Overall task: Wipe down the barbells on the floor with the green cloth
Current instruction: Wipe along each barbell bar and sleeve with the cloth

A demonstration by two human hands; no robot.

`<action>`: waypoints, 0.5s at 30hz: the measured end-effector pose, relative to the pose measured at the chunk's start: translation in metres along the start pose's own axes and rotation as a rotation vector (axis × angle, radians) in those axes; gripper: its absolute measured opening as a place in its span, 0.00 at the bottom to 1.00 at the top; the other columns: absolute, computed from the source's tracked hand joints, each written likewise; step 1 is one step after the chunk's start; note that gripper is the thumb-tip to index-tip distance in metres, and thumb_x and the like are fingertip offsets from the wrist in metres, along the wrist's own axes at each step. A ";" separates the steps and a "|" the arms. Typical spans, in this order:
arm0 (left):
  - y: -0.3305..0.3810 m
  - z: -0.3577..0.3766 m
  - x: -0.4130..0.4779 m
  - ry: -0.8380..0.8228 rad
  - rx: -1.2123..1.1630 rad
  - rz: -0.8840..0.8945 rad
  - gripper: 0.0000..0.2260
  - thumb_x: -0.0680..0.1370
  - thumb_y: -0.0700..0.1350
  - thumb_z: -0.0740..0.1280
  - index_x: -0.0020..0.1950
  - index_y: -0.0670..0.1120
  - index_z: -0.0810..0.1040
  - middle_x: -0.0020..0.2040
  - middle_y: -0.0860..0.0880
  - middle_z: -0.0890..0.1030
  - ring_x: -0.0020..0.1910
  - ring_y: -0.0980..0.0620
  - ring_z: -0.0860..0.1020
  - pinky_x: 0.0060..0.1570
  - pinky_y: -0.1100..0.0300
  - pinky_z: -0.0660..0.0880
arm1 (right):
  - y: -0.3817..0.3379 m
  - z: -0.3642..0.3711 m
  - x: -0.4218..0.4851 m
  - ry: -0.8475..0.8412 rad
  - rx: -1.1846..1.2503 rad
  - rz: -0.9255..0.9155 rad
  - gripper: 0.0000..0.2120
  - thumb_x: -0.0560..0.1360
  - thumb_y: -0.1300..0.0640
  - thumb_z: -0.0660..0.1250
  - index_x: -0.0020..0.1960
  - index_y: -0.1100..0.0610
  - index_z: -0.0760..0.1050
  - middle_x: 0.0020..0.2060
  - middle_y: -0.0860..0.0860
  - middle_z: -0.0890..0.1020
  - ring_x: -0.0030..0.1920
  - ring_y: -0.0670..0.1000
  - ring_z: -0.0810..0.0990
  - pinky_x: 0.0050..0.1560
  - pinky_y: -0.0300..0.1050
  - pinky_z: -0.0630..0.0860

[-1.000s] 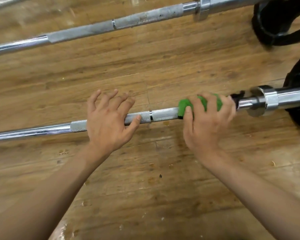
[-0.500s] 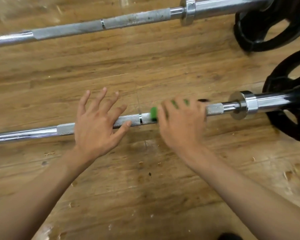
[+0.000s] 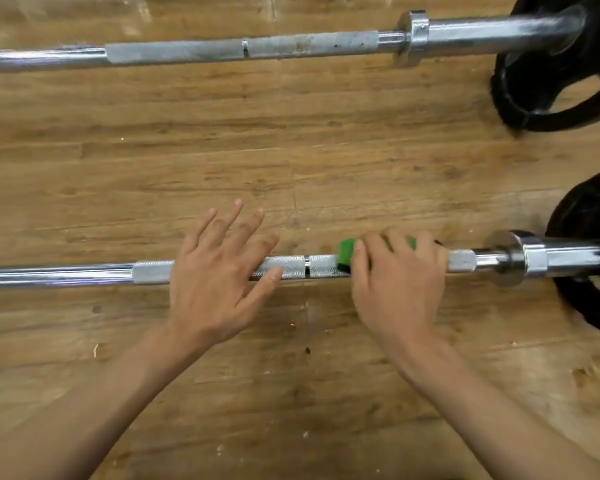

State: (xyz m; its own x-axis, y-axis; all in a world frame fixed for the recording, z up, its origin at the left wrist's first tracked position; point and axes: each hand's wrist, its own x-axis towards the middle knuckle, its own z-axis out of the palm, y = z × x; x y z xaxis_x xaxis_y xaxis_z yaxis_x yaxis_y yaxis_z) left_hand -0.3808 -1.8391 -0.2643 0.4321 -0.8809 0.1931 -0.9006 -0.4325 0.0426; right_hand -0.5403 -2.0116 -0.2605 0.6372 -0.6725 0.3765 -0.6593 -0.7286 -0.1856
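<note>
Two steel barbells lie across the wooden floor. The near barbell (image 3: 291, 266) runs left to right in the lower middle, with a knurled grip section. My right hand (image 3: 395, 289) grips the green cloth (image 3: 345, 256) wrapped round this bar, just left of its collar (image 3: 513, 258); only the cloth's left edge and a strip between my fingers show. My left hand (image 3: 215, 275) rests flat on the knurled part further left, fingers spread and straight. The far barbell (image 3: 243, 50) lies along the top of the view, untouched.
Black weight plates sit on the right ends of both bars: one at the upper right (image 3: 551, 81), one at the right edge (image 3: 589, 258). Bare wooden floor (image 3: 291, 150) separates the two bars. Small debris specks dot the boards near my arms.
My right hand slid the green cloth left along the near bar from beside the collar, then stands a little right of that leftmost spot now. My left hand stayed pressed on the bar.
</note>
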 end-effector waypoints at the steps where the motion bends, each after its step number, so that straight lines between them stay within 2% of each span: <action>1: 0.001 -0.002 -0.003 -0.009 -0.002 0.005 0.31 0.86 0.62 0.44 0.71 0.49 0.81 0.76 0.44 0.74 0.80 0.41 0.66 0.78 0.38 0.60 | -0.029 0.004 -0.008 -0.033 0.049 -0.091 0.15 0.83 0.49 0.58 0.48 0.54 0.81 0.43 0.52 0.82 0.45 0.59 0.73 0.47 0.54 0.65; 3: 0.002 -0.005 -0.010 -0.029 -0.023 0.016 0.31 0.87 0.60 0.42 0.72 0.48 0.80 0.78 0.43 0.72 0.81 0.41 0.64 0.78 0.38 0.59 | -0.058 0.008 -0.017 -0.106 0.084 -0.281 0.15 0.85 0.47 0.57 0.53 0.52 0.81 0.46 0.51 0.82 0.44 0.58 0.74 0.45 0.53 0.65; 5: 0.000 -0.009 -0.014 -0.034 -0.074 0.002 0.31 0.88 0.58 0.42 0.71 0.48 0.80 0.79 0.42 0.70 0.81 0.40 0.63 0.79 0.40 0.56 | -0.037 0.004 -0.013 -0.127 0.110 -0.401 0.17 0.85 0.45 0.57 0.58 0.52 0.80 0.49 0.50 0.82 0.45 0.57 0.75 0.44 0.53 0.67; 6: 0.000 -0.010 -0.017 -0.035 -0.098 -0.012 0.31 0.88 0.58 0.42 0.71 0.48 0.81 0.80 0.42 0.69 0.81 0.40 0.63 0.80 0.42 0.54 | -0.017 0.000 -0.014 -0.131 0.119 -0.401 0.17 0.85 0.44 0.57 0.59 0.52 0.80 0.49 0.51 0.82 0.45 0.57 0.75 0.44 0.53 0.67; 9: 0.003 -0.011 -0.023 -0.051 -0.087 -0.017 0.31 0.88 0.59 0.42 0.70 0.49 0.81 0.80 0.41 0.69 0.81 0.40 0.63 0.80 0.42 0.53 | 0.060 -0.012 -0.019 -0.046 0.042 -0.170 0.18 0.84 0.46 0.58 0.57 0.57 0.82 0.49 0.56 0.82 0.45 0.61 0.74 0.46 0.56 0.68; 11: 0.007 -0.009 -0.025 -0.067 -0.021 0.009 0.30 0.87 0.58 0.43 0.67 0.48 0.82 0.79 0.41 0.70 0.81 0.39 0.64 0.80 0.40 0.54 | 0.085 -0.015 -0.017 0.021 -0.022 -0.002 0.17 0.84 0.50 0.58 0.52 0.59 0.82 0.46 0.59 0.81 0.44 0.62 0.72 0.46 0.59 0.68; 13: 0.010 -0.010 -0.027 -0.059 0.012 0.016 0.28 0.87 0.57 0.46 0.63 0.46 0.83 0.79 0.42 0.71 0.80 0.39 0.65 0.80 0.39 0.56 | 0.060 -0.013 -0.020 0.051 -0.069 0.064 0.16 0.83 0.52 0.58 0.47 0.58 0.81 0.44 0.58 0.82 0.44 0.62 0.72 0.46 0.58 0.67; 15: 0.012 -0.009 -0.028 -0.047 0.018 0.022 0.26 0.87 0.56 0.49 0.62 0.46 0.83 0.78 0.42 0.72 0.80 0.39 0.65 0.80 0.39 0.56 | 0.006 -0.011 -0.024 0.000 -0.031 -0.034 0.15 0.82 0.52 0.58 0.46 0.55 0.81 0.43 0.56 0.82 0.44 0.61 0.74 0.45 0.55 0.67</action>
State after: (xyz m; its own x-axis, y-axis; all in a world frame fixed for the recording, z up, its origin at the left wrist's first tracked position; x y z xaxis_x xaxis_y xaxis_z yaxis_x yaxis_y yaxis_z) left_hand -0.4043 -1.8179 -0.2604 0.4145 -0.8980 0.1474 -0.9091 -0.4161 0.0213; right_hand -0.5638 -1.9982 -0.2607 0.6593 -0.6474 0.3823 -0.6494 -0.7466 -0.1446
